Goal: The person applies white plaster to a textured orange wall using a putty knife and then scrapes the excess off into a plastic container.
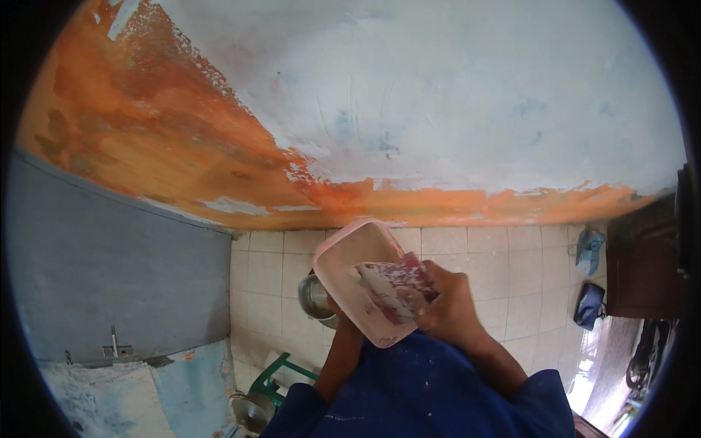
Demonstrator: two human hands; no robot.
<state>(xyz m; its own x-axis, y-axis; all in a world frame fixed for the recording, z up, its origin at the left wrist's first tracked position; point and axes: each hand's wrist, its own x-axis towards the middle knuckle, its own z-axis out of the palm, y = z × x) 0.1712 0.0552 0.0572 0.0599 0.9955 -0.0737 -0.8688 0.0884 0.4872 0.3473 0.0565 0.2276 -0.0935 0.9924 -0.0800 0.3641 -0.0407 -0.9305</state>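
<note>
A pinkish plastic tub (349, 255) is tilted in front of my body, with whitish residue on its inner walls. My left hand (336, 312) supports it from the left and below; most of its fingers are hidden by the tub. My right hand (447, 303) is closed around a flat maroon scraper (400, 276) smeared with white paste. The scraper's blade reaches into the tub, over a patch of pale paste. Ahead stands a wall whose upper part carries a white coat (467, 95), while bare orange paint (182, 153) shows on the left and along the bottom.
A metal pot (312, 296) stands on the tiled floor (489, 274) behind the tub. Lower left are a green plastic stool (274, 374) and another metal pot (252, 415). A grey panel (131, 255) bounds the left. On the right, a dark pouch (588, 305) lies near a brown cabinet (639, 274).
</note>
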